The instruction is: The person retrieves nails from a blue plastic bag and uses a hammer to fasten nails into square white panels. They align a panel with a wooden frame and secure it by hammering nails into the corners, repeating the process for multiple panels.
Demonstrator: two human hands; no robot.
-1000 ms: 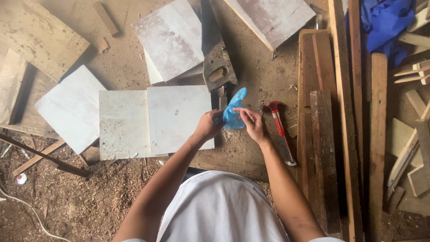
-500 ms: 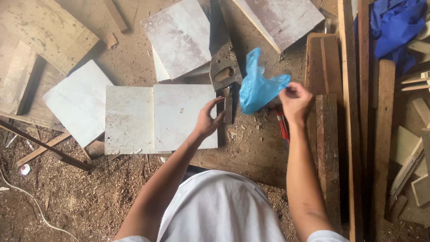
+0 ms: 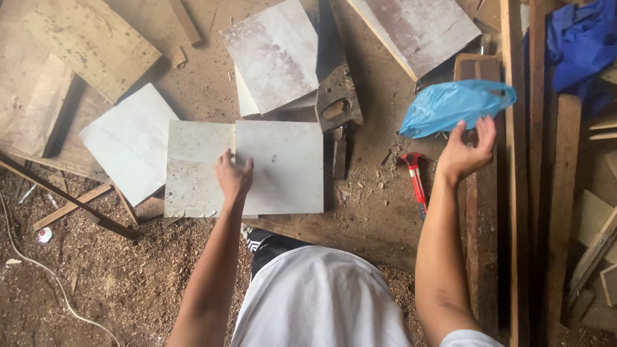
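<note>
My left hand (image 3: pixel 234 177) rests flat, fingers spread, on two pale square boards (image 3: pixel 283 167) lying side by side, right over the seam between them. My right hand (image 3: pixel 468 150) is raised at the right with fingers apart, and a light blue plastic bag (image 3: pixel 454 105) hangs in the air just above its fingertips, apart from them or barely touching. A red-handled tool (image 3: pixel 416 177) lies on the ground just left of my right wrist. A hand saw (image 3: pixel 336 96) lies beside the boards.
More pale boards lie at the left (image 3: pixel 132 141), top middle (image 3: pixel 276 54) and top right (image 3: pixel 421 29). Long wooden planks (image 3: pixel 536 193) run along the right side, with a dark blue cloth (image 3: pixel 581 45) on them. Sawdust and a white cord (image 3: pixel 38 270) cover the lower left.
My right hand swung the blue bag from the centre out to the right and opened its fingers under it. My left hand moved left onto the two boards.
</note>
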